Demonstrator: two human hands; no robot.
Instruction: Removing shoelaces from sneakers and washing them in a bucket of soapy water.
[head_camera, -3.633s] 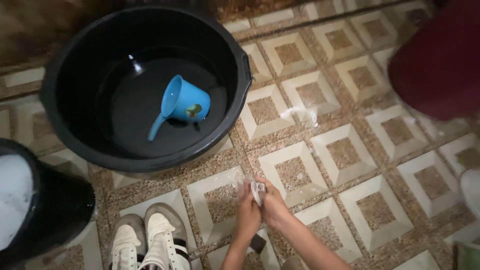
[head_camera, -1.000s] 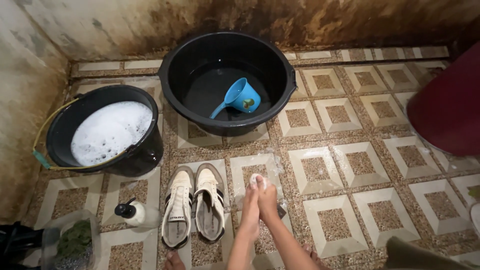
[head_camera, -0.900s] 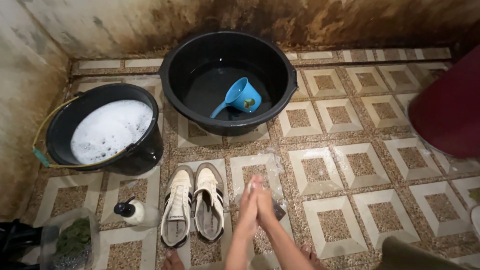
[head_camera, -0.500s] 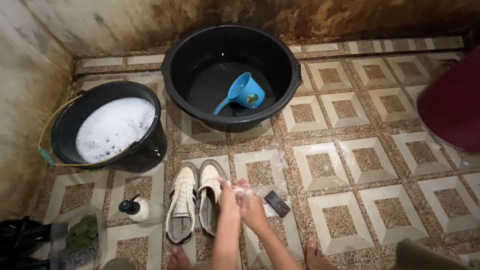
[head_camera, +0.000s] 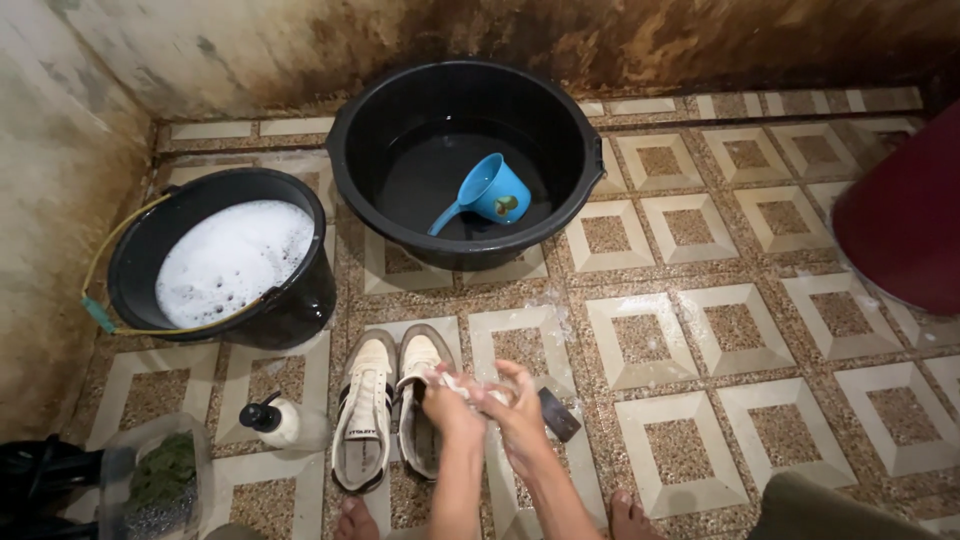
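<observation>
Two hands worked together low over the tiled floor (head_camera: 690, 330): my left hand (head_camera: 449, 400) and right hand (head_camera: 520, 405) were both curled around a small soapy white wad (head_camera: 472, 390), fingers half closed, pressing it between them. It sat just above the pair of white sneakers (head_camera: 390, 405). A dark little block (head_camera: 558, 413) lay beside my right hand. The sudsy black bucket (head_camera: 225, 260) and black basin (head_camera: 465, 155) with its blue dipper (head_camera: 490, 192) stood beyond.
</observation>
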